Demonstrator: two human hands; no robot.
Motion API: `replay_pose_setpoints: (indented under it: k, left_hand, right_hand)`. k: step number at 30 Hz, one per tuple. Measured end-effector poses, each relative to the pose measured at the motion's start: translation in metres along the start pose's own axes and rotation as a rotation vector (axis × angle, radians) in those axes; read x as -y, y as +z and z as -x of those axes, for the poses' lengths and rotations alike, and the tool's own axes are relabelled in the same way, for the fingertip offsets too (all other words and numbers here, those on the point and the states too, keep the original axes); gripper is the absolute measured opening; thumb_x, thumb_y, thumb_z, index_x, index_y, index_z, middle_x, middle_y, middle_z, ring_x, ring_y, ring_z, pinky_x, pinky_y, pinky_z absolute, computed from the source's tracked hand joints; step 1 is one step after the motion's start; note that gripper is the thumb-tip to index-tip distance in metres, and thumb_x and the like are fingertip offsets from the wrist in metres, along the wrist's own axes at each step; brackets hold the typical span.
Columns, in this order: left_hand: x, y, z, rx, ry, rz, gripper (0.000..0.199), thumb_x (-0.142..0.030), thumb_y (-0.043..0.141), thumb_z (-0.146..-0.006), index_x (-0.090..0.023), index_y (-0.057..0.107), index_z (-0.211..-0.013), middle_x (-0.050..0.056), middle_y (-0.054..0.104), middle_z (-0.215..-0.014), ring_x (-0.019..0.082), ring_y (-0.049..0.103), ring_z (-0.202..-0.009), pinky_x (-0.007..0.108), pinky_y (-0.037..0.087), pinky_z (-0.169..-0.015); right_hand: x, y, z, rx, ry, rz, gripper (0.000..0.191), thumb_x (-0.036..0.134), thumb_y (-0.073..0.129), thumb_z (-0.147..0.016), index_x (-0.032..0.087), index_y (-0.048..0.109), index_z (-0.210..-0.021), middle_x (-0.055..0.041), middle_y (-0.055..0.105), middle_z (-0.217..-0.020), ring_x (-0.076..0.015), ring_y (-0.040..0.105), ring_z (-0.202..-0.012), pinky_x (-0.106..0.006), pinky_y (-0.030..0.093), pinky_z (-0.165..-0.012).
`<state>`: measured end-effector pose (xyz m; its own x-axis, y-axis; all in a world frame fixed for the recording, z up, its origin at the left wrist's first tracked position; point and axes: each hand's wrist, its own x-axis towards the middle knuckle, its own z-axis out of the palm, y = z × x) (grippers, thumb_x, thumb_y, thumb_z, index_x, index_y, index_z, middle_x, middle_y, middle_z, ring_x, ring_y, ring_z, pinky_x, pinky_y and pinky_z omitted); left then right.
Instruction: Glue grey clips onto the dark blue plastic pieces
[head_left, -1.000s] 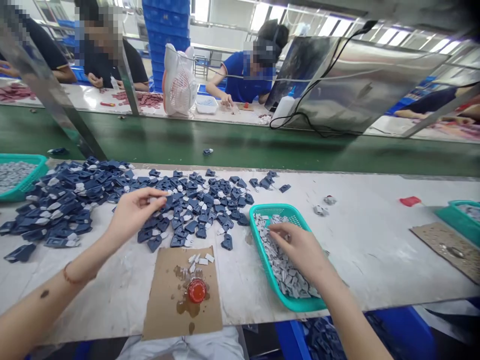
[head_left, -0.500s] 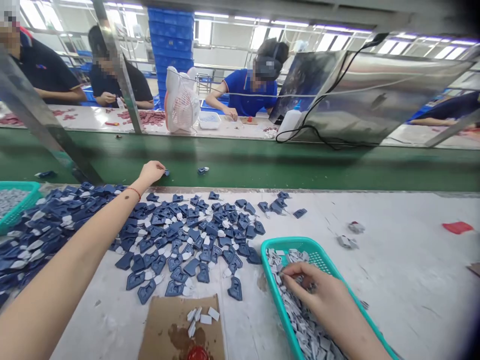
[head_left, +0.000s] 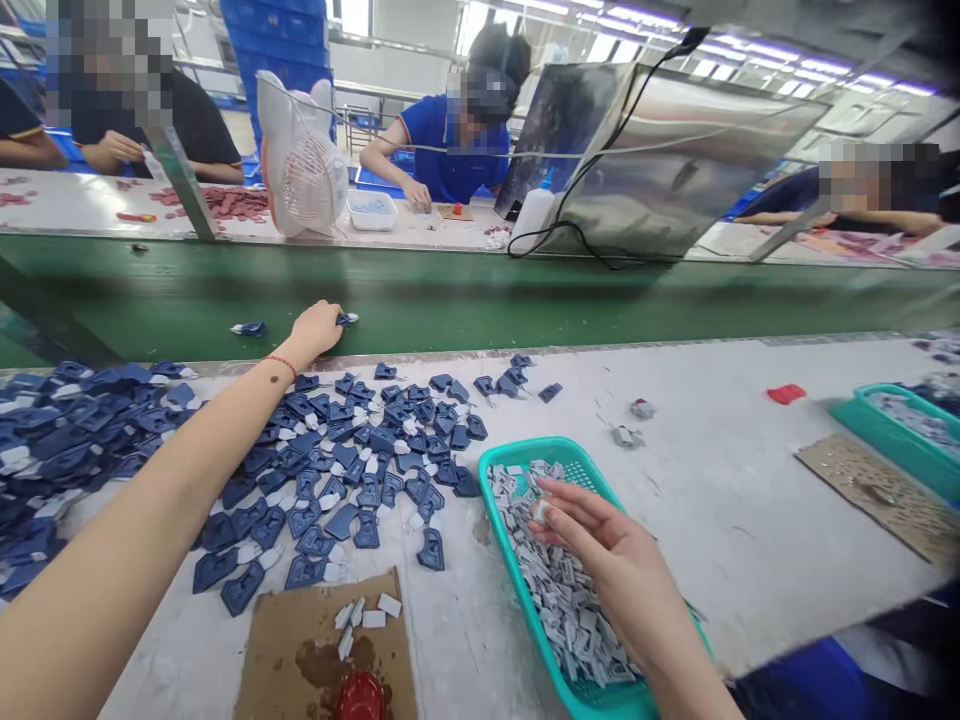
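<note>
My left hand [head_left: 319,328] reaches over the green belt [head_left: 420,310], its fingers closed on a blue part [head_left: 346,320] with a white tip. Above the teal basket [head_left: 559,700] my right hand [head_left: 600,545] pinches a small grey-white piece [head_left: 540,511] between thumb and fingers. Many grey pieces [head_left: 577,620] fill that basket. Blue parts [head_left: 367,490] with white tips lie spread over the white table, heaped at the left. On the cardboard [head_left: 270,650] at the front are several white pieces [head_left: 373,619] and a red cap [head_left: 360,697].
Another blue part [head_left: 248,328] lies on the belt at the left. A second teal basket [head_left: 862,410] and brown board [head_left: 870,480] are at the right, near a red piece [head_left: 786,394]. Across the belt, people work beside a metal panel [head_left: 675,160] and white bottle [head_left: 534,212].
The view has swung right. My right hand has risen slightly from the grey pieces, with one now showing in its pinch. My left hand still grips a blue part at the belt.
</note>
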<state>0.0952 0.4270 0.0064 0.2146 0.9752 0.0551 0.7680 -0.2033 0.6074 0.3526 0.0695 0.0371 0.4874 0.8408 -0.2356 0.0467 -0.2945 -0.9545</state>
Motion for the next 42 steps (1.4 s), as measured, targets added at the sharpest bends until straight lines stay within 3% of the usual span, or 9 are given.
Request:
replay_pose_setpoints:
  k: [4, 8, 12, 16, 21, 25, 28, 33, 42]
  left_hand:
    - [-0.004, -0.013, 0.02, -0.042, -0.085, 0.223, 0.014, -0.024, 0.068, -0.09, -0.013, 0.068, -0.099, 0.008, 0.07, -0.108, 0.023, 0.067, -0.102, 0.045, 0.054, -0.092]
    - [-0.011, -0.031, 0.065, -0.072, -0.136, 0.539, 0.013, -0.016, 0.073, -0.078, -0.01, 0.063, -0.082, 0.008, 0.072, -0.083, 0.019, 0.072, -0.08, 0.035, 0.059, -0.08]
    - [-0.013, -0.048, 0.136, -0.047, -0.144, 0.773, 0.024, -0.02, 0.078, -0.07, -0.013, 0.059, -0.082, 0.009, 0.075, -0.096, 0.016, 0.073, -0.077, 0.028, 0.06, -0.073]
    - [-0.009, -0.059, 0.219, 0.082, -0.168, 0.899, 0.041, -0.026, 0.084, -0.066, -0.017, 0.066, -0.101, 0.005, 0.074, -0.095, 0.017, 0.073, -0.076, 0.024, 0.059, -0.064]
    - [-0.002, -0.063, 0.307, 0.269, -0.28, 1.048, 0.034, -0.038, 0.082, -0.074, -0.02, 0.073, -0.102, 0.006, 0.072, -0.101, 0.022, 0.075, -0.089, 0.027, 0.061, -0.074]
    - [0.009, -0.054, 0.358, 0.236, -0.346, 1.1, 0.032, -0.04, 0.08, -0.076, -0.021, 0.075, -0.1, 0.006, 0.074, -0.102, 0.02, 0.074, -0.089, 0.024, 0.06, -0.071]
    - [0.016, -0.041, 0.386, 0.152, -0.363, 1.087, 0.03, -0.037, 0.08, -0.076, -0.019, 0.075, -0.099, 0.008, 0.077, -0.099, 0.018, 0.072, -0.081, 0.02, 0.057, -0.062]
    - [0.02, -0.022, 0.415, 0.126, -0.372, 1.142, 0.022, -0.032, 0.079, -0.079, -0.018, 0.074, -0.096, 0.009, 0.078, -0.105, 0.019, 0.073, -0.094, 0.022, 0.058, -0.074]
    - [0.017, -0.009, 0.432, 0.085, -0.308, 1.22, 0.015, -0.024, 0.076, -0.082, -0.02, 0.073, -0.096, 0.008, 0.076, -0.111, 0.02, 0.071, -0.106, 0.026, 0.06, -0.087]
  right_hand:
    - [-0.003, 0.0, 0.008, -0.022, 0.0, -0.041, 0.042, 0.053, 0.088, -0.063, 0.019, 0.08, -0.087, -0.0117, 0.078, -0.096, -0.0288, 0.074, -0.083, -0.043, 0.062, -0.081]
    - [-0.005, 0.003, 0.023, -0.03, 0.004, -0.083, 0.039, 0.051, 0.09, -0.06, 0.019, 0.079, -0.079, -0.0105, 0.078, -0.086, -0.0285, 0.074, -0.083, -0.04, 0.062, -0.079]
    - [-0.006, 0.019, 0.053, 0.03, 0.018, -0.071, 0.036, 0.05, 0.09, -0.061, 0.021, 0.079, -0.079, -0.0071, 0.078, -0.082, -0.022, 0.071, -0.076, -0.031, 0.059, -0.072]
    - [-0.013, 0.049, 0.086, 0.202, 0.09, -0.08, 0.032, 0.048, 0.088, -0.064, 0.02, 0.078, -0.077, -0.0041, 0.073, -0.067, -0.0186, 0.067, -0.066, -0.029, 0.055, -0.067]
    - [-0.03, 0.084, 0.11, 0.381, 0.206, -0.1, 0.035, 0.048, 0.088, -0.064, 0.017, 0.076, -0.072, -0.0037, 0.071, -0.062, -0.0175, 0.065, -0.06, -0.029, 0.054, -0.063]
    - [-0.037, 0.099, 0.121, 0.392, 0.229, -0.114, 0.034, 0.047, 0.089, -0.063, 0.017, 0.073, -0.07, -0.0017, 0.07, -0.059, -0.0151, 0.062, -0.056, -0.027, 0.052, -0.059]
    - [-0.036, 0.104, 0.126, 0.402, 0.216, -0.106, 0.032, 0.044, 0.088, -0.065, 0.017, 0.072, -0.068, -0.0016, 0.07, -0.059, -0.0146, 0.062, -0.055, -0.027, 0.051, -0.06]
    - [-0.034, 0.108, 0.127, 0.376, 0.197, -0.077, 0.031, 0.043, 0.088, -0.066, 0.017, 0.073, -0.07, -0.0029, 0.072, -0.062, -0.0151, 0.062, -0.058, -0.027, 0.051, -0.061]
    - [-0.034, 0.106, 0.126, 0.368, 0.213, -0.078, 0.033, 0.044, 0.09, -0.063, 0.016, 0.075, -0.07, -0.0021, 0.071, -0.062, -0.0139, 0.06, -0.058, -0.026, 0.049, -0.061]
